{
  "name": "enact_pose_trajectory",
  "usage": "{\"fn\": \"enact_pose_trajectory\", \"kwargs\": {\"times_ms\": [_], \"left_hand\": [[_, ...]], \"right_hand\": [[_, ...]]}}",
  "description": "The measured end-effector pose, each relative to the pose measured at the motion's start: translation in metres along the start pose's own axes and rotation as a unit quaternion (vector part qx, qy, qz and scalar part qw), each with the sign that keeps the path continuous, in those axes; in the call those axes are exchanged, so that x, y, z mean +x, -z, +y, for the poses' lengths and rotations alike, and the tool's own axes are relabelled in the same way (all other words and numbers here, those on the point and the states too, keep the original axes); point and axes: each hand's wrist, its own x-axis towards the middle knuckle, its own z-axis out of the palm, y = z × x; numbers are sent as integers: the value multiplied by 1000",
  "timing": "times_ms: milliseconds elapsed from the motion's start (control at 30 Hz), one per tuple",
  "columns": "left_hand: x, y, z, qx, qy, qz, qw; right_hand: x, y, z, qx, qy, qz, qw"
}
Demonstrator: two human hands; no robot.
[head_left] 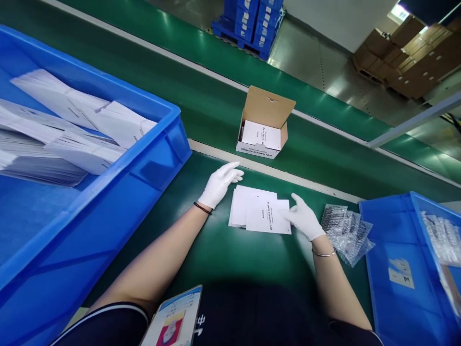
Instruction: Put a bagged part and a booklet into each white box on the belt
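Note:
A small stack of white booklets (257, 209) lies on the green work surface in front of me. My right hand (304, 218), in a white glove, pinches the right edge of the top booklet. My left hand (219, 185), also gloved, hovers with fingers stretched out just left of the stack's far corner, holding nothing. Beyond the stack, an open cardboard box (264, 126) with a booklet inside sits on the green conveyor belt.
A big blue bin (144, 158) with piles of white booklets fills the left side. A heap of small clear plastic bags (345, 233) lies to the right, next to another blue bin (396, 269). Stacked blue crates and cardboard cartons stand on the floor beyond.

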Motion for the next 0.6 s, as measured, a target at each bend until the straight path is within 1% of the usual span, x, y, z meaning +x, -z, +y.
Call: {"fn": "enact_pose_trajectory", "kwargs": {"times_ms": [33, 100, 133, 167, 200, 267, 333, 367, 400, 467, 500, 533, 567, 600], "left_hand": [[-1, -1, 2, -1, 0, -3, 1000], [-3, -1, 3, -2, -3, -17, 1000], [-4, -1, 4, -2, -7, -27, 1000], [-6, -1, 3, -2, -15, -40, 999], [-7, 0, 3, -4, -25, -58, 998], [-9, 0, 3, -17, -41, -107, 993], [-12, -1, 5, -28, -43, -152, 987], [-14, -2, 6, -15, -35, -160, 986], [-15, -3, 7, 13, -20, -155, 988], [-16, -3, 8, 83, 13, -112, 990], [-15, -1, 7, 104, 22, -80, 991], [-14, 0, 5, 107, 24, -47, 993], [-11, 2, 3, 90, 19, -15, 996], [-9, 5, 0, 63, 11, 13, 998]], "right_hand": [[-2, 1, 8, 95, 1, 13, 995], [-4, 5, 13, 253, 12, 28, 967], [-6, 7, 12, 304, 26, 29, 952], [-7, 9, 7, 334, 44, 34, 941], [-8, 9, 1, 341, 63, 48, 937], [-9, 6, -15, 307, 86, 91, 943], [-10, -2, -31, 261, 87, 138, 951], [-10, -7, -38, 242, 86, 154, 954], [-10, -11, -43, 225, 90, 158, 957], [-11, -13, -47, 189, 120, 142, 964], [-12, -9, -44, 161, 137, 136, 968], [-13, -3, -38, 125, 148, 143, 971], [-16, 7, -28, 84, 146, 165, 972], [-20, 19, -16, 37, 130, 200, 970]]}}
